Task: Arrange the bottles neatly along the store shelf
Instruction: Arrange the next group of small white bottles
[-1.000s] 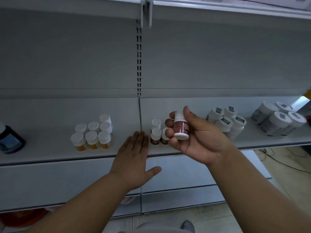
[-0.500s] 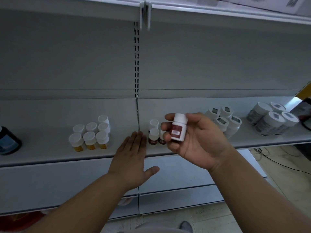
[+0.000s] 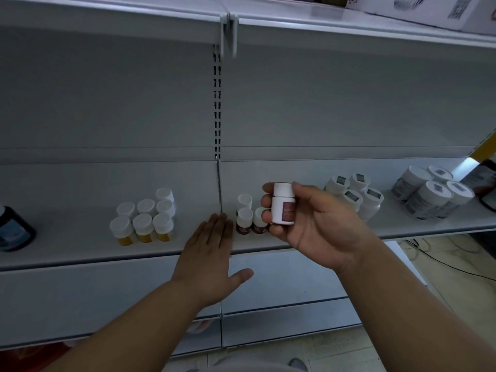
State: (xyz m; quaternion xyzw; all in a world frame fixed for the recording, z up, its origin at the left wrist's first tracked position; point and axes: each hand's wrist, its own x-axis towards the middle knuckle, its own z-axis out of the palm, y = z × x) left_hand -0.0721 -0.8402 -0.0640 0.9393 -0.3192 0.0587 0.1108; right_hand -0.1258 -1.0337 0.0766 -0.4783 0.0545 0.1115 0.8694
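Note:
My right hand (image 3: 316, 224) grips a small white bottle with a maroon label (image 3: 283, 208), upright, in front of the grey shelf (image 3: 80, 245). Just behind and left of it stand three small maroon bottles with white caps (image 3: 245, 217); the hand partly hides one. My left hand (image 3: 212, 253) lies flat with straight fingers on the shelf's front edge, left of those bottles, holding nothing. Several yellow bottles with white caps (image 3: 146, 220) stand in a tidy block further left.
White bottles with grey-patched caps (image 3: 354, 193) stand right of my right hand, and larger white jars (image 3: 429, 193) sit at the far right. A dark jar with a blue label (image 3: 13, 229) is at the left edge. A cardboard box (image 3: 418, 9) rests on the shelf above.
My right hand has turned the white maroon-labelled bottle in its fingers, so the label now shows differently. The left hand stays flat on the shelf edge.

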